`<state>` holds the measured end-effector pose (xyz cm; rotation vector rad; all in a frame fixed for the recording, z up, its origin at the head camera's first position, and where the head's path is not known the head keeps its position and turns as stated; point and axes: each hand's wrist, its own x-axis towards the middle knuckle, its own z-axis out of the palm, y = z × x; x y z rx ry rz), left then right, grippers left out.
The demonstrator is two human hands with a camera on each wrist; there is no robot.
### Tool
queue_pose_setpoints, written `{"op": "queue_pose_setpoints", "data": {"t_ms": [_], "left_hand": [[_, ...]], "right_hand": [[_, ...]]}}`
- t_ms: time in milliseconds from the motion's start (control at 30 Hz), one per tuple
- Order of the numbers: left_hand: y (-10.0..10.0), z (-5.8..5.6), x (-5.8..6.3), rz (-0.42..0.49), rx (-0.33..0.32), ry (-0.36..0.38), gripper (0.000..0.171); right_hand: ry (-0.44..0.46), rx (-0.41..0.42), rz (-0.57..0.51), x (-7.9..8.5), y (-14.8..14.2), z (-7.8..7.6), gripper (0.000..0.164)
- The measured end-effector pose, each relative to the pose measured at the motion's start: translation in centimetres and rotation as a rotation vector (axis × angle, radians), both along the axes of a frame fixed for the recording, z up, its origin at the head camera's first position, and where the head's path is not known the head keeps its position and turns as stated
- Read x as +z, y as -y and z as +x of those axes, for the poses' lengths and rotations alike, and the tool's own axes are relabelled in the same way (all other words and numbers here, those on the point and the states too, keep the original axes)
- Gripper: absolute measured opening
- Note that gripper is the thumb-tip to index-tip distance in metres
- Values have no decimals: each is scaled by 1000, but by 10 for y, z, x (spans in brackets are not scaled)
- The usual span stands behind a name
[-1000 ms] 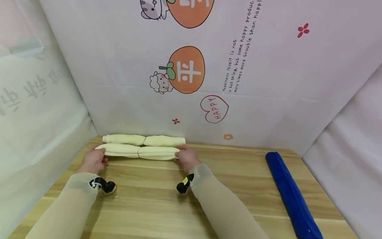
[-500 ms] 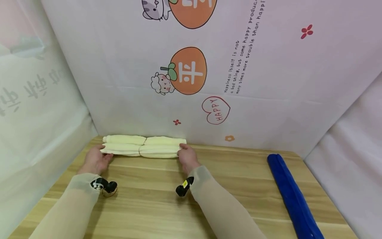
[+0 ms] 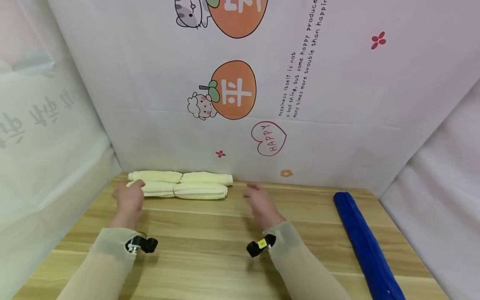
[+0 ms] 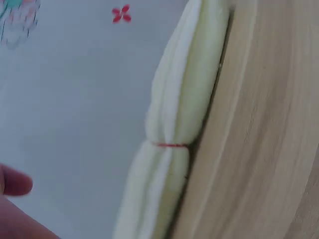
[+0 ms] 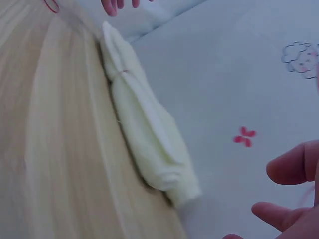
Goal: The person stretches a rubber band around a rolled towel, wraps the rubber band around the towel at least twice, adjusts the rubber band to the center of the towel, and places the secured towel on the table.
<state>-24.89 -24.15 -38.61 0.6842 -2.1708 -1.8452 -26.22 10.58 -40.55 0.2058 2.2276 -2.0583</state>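
Observation:
Two pale yellow rolled towels lie side by side at the back left of the table. The front towel [image 3: 200, 191] is cinched at its middle by a thin red band [image 4: 170, 145]; the rear towel [image 3: 206, 178] lies against the back wall. My left hand [image 3: 129, 201] hovers by the front towel's left end and covers part of it in the head view. In the left wrist view its fingers [image 4: 17, 182] are apart from the towel. My right hand [image 3: 262, 204] is off to the right of both towels, with loosely bent fingers [image 5: 291, 168] holding nothing.
A long blue rolled towel [image 3: 365, 239] lies slantwise along the right side of the wooden table [image 3: 202, 254]. A white printed sheet [image 3: 330, 146] rises at the back, and white sheets hang at the left and right.
Both hands have let go of the front towel's ends after pushing it back against the rear one. The right hand has moved right, the left slightly right and up. The towels now lie still.

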Motion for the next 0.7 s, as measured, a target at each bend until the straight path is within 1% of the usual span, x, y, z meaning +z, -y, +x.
{"op": "queue_pose_setpoints", "data": {"t_ms": [67, 100, 167, 233, 300, 367, 467, 500, 600, 700], "left_hand": [[-15, 9, 8, -68, -126, -8, 71], [-23, 13, 12, -78, -177, -6, 76], [-38, 21, 16, -180, -281, 0, 76], [-53, 28, 18, -284, -361, 14, 78], [-66, 35, 17, -423, -424, 28, 79], [-77, 43, 15, -589, -467, 47, 79], [-90, 54, 11, -840, -501, 77, 76], [-93, 58, 10, -904, -508, 96, 75], [-101, 68, 7, -1043, -520, 144, 74], [-110, 75, 3, -1112, -534, 179, 74]], "right_hand": [[-29, -18, 98, 7, -12, 8, 56], [-41, -22, 166, 10, -17, 13, 56], [-71, -27, 335, 16, -27, 22, 56], [-111, -19, 488, 21, -35, 31, 57], [-155, -8, 637, 27, -43, 40, 60], [-180, -16, 761, 32, -50, 49, 62], [-156, -28, 867, 36, -60, 63, 64], [-141, -30, 899, 37, -63, 67, 65], [-99, -27, 965, 36, -71, 79, 67], [-56, -3, 1022, 33, -82, 87, 70]]}}
